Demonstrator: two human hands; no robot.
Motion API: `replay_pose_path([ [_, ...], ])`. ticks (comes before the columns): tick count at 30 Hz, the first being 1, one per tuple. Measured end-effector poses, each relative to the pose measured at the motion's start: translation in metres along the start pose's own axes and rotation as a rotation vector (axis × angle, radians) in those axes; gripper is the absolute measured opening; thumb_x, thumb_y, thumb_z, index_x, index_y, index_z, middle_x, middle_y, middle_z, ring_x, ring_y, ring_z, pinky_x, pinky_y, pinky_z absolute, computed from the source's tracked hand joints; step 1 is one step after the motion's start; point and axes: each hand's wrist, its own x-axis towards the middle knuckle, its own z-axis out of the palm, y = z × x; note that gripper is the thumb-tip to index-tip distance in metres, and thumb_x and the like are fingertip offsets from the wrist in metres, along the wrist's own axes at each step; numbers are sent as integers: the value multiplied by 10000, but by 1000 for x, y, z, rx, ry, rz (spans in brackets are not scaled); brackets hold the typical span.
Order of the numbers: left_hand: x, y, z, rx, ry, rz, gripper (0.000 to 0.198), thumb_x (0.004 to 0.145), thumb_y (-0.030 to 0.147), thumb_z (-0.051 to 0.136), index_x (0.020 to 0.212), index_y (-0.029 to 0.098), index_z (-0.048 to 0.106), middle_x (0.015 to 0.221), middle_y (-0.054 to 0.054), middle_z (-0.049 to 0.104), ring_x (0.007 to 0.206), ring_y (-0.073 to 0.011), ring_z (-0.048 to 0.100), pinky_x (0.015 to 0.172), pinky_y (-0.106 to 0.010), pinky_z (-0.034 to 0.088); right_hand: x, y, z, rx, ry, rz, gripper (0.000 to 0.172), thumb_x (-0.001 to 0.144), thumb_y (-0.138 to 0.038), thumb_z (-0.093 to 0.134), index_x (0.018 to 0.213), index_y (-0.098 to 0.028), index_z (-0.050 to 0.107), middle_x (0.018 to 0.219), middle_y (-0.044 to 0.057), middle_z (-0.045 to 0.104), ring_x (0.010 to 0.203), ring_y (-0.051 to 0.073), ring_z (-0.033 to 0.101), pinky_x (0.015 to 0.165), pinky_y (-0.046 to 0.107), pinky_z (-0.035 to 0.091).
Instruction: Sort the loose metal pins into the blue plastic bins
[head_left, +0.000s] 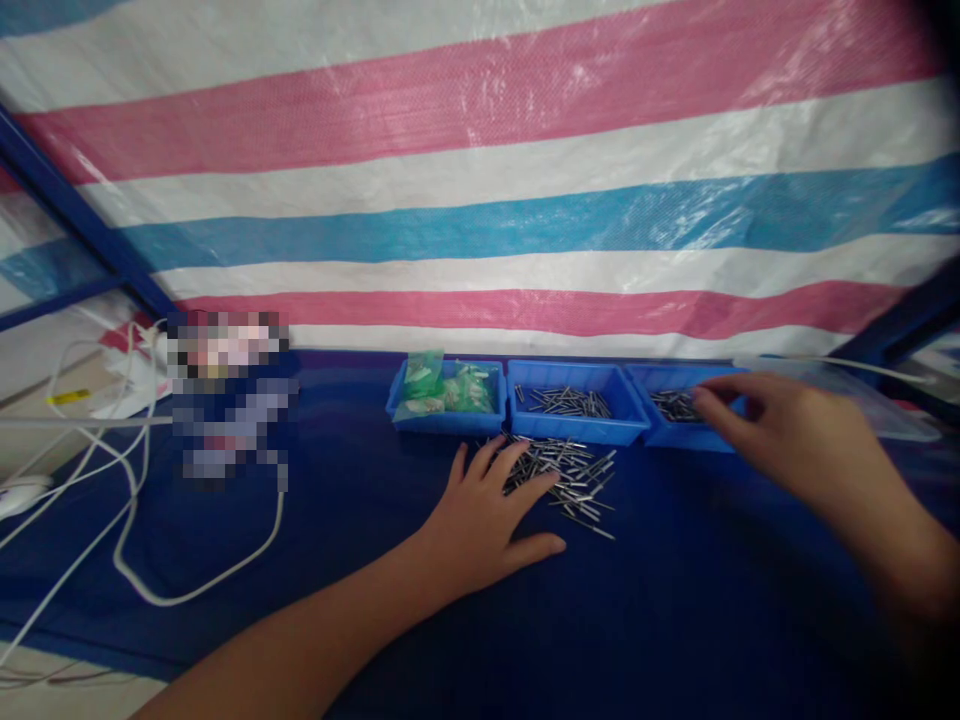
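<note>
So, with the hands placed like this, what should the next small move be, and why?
Probably the left hand should pinch a few thin silvery metal rods from the dark blue tabletop: it is spread open at their pile, while the right hand is at the rightmost blue plastic bin. Whether the right hand grips anything isn't clear.

Soft light is falling across the striped sheet (pixel 420 235), where glare is breaking into white patches and streaks on the plastic. The worktop (pixel 675 610) is looking dim, sinking to near-black at the lower right. Loose metal pins (pixel 581 480) are glinting. The right hand (pixel 795 425) is appearing blurred. Coarse pixelation is masking a patch at left, wide-angle distortion is stretching the edges, and dark vignetting is shading the right corners.
</note>
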Motion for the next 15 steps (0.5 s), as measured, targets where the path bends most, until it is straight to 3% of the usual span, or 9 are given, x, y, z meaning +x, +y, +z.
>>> replay_pose_path([
  [4, 0, -1, -1, -39, -8, -1, 590, 844, 544, 530, 1363, 282, 426, 1481, -131, 313, 1357, -369, 261, 1044, -669, 211, -15, -35, 3, 295, -433, -126, 275, 852, -462, 547, 890, -224, 681, 648, 31, 659, 511, 161, 592, 487, 276, 400],
  [6, -1, -3, 0, -66, 1, 9, 575, 856, 512, 532, 1366, 269, 423, 1483, -136, 306, 1362, -360, 259, 1060, -644, 220, -27, -46, 9, 289, -545, -176, 372, 799, -513, 599, 1027, -225, 657, 672, 16, 663, 527, 163, 607, 486, 270, 425],
  [10, 0, -4, 2, -105, 35, 45, 506, 888, 411, 526, 1351, 225, 443, 1474, -148, 315, 1370, -328, 265, 1096, -566, 245, -43, -56, 20, 243, -515, -271, 597, 726, -494, 682, 1223, -191, 552, 965, 81, 680, 790, 219, 660, 663, 314, 506],
  [12, 0, -5, 3, -124, 64, 75, 470, 890, 358, 534, 1330, 208, 463, 1451, -150, 347, 1360, -312, 289, 1104, -535, 264, -44, -61, 23, 247, -521, -298, 523, 756, -441, 667, 1198, -186, 554, 1011, 92, 662, 811, 215, 657, 692, 320, 507],
  [15, 2, -5, 5, -150, 101, 113, 419, 888, 300, 541, 1289, 190, 495, 1410, -152, 393, 1336, -295, 333, 1101, -497, 306, -40, -70, 24, 274, -527, -335, 277, 825, -314, 597, 1077, -199, 591, 947, 69, 658, 740, 186, 652, 676, 306, 501],
])
